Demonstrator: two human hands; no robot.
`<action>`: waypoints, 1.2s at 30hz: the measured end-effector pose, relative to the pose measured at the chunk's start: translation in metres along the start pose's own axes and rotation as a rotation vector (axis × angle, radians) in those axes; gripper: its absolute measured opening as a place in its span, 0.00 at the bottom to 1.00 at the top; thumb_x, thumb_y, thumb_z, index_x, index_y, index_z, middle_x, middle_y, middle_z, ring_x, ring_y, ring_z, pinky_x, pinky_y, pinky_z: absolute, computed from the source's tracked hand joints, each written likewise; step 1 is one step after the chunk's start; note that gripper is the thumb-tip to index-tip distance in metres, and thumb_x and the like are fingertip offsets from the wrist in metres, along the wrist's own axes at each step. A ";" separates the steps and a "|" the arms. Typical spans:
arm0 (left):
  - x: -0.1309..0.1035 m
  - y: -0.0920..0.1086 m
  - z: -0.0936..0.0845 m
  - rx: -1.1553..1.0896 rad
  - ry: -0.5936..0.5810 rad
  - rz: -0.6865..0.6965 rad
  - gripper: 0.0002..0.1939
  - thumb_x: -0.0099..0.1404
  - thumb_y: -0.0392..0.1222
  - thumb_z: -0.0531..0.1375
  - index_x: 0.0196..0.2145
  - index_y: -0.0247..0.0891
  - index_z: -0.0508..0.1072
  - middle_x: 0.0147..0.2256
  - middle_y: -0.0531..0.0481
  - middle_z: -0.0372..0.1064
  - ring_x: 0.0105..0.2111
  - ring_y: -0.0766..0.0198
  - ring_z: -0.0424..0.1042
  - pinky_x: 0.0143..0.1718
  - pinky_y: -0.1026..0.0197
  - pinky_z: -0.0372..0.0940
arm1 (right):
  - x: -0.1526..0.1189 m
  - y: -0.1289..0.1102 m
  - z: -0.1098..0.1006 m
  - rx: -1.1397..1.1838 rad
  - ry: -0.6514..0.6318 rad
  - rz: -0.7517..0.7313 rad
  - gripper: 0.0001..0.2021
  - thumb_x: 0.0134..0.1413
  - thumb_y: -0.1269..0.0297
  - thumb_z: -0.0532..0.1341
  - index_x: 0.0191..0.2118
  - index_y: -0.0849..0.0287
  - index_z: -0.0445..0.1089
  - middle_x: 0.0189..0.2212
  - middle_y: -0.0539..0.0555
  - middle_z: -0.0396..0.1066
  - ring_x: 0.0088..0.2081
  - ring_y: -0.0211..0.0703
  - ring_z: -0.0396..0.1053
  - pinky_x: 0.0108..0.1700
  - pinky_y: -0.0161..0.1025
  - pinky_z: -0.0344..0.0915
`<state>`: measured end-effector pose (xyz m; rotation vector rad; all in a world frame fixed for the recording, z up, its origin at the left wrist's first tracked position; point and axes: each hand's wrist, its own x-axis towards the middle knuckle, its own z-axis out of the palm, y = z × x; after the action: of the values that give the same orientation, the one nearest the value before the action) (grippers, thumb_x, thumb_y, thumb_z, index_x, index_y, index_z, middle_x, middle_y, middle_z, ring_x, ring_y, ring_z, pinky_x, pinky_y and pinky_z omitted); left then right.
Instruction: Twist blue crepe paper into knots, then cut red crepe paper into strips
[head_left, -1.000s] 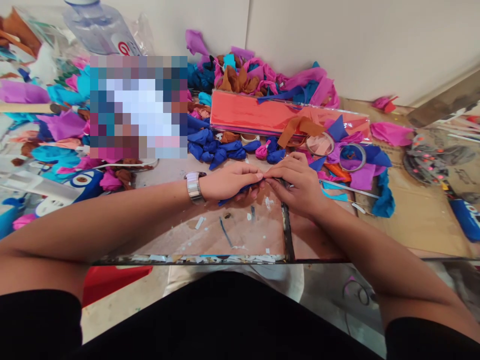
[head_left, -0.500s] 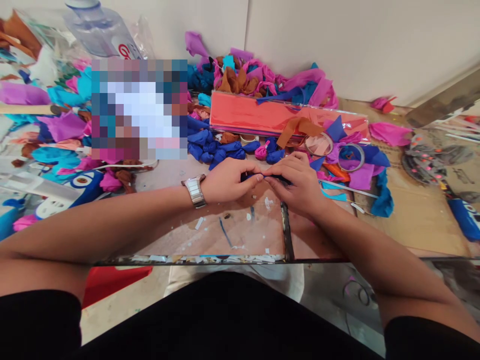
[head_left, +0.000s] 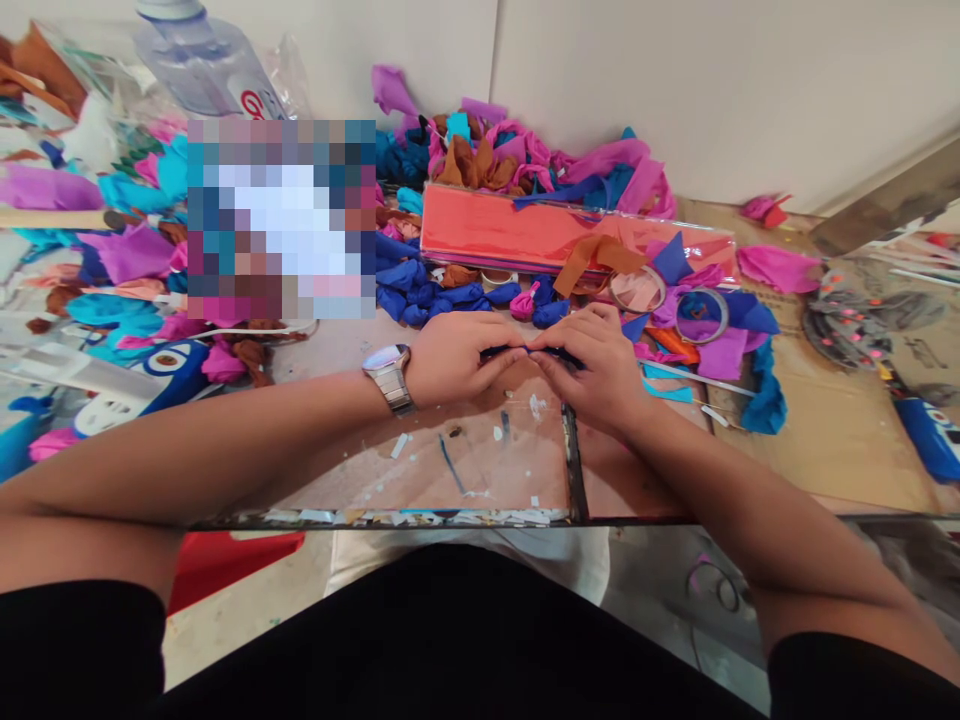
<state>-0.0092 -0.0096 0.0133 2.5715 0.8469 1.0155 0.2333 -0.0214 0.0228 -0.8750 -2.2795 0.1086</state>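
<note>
Above the middle of the table, my left hand (head_left: 454, 358) and my right hand (head_left: 592, 362) meet fingertip to fingertip. Both are closed on a narrow strip of dark blue crepe paper (head_left: 556, 353), pinched between thumbs and fingers. Most of the strip is hidden by the fingers. A metal watch (head_left: 390, 378) is on my left wrist. Just beyond my hands lie several twisted blue crepe paper pieces (head_left: 450, 298) and a small pink one (head_left: 525, 300).
Behind them lies a plastic-wrapped pack of coral paper (head_left: 495, 228). Tape rolls (head_left: 703, 316) sit among paper scraps on the right. A large clear bottle (head_left: 199, 65) stands at the back left, near a blurred-out patch. Cardboard (head_left: 810, 440) covers the right side.
My left hand has rolled slightly, turning the watch face upward. My right hand stays almost in place, and both keep hold of the blue strip.
</note>
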 end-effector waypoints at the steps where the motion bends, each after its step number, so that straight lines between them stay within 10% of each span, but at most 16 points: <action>1: -0.001 0.000 0.001 0.018 0.003 0.012 0.15 0.78 0.47 0.58 0.45 0.40 0.83 0.38 0.49 0.83 0.36 0.65 0.79 0.37 0.63 0.67 | 0.000 0.000 0.000 -0.002 0.003 -0.005 0.05 0.71 0.61 0.65 0.42 0.53 0.77 0.36 0.52 0.83 0.40 0.48 0.77 0.53 0.52 0.61; 36: -0.004 0.000 0.000 0.422 0.028 0.254 0.15 0.79 0.45 0.55 0.38 0.42 0.80 0.30 0.51 0.77 0.28 0.64 0.72 0.32 0.57 0.59 | -0.004 -0.006 0.005 0.003 -0.053 0.052 0.09 0.74 0.58 0.59 0.42 0.54 0.72 0.38 0.54 0.80 0.44 0.51 0.75 0.55 0.54 0.57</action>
<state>-0.0115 -0.0116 0.0111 3.0924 0.8299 1.0327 0.2291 -0.0272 0.0187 -0.9406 -2.3053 0.1603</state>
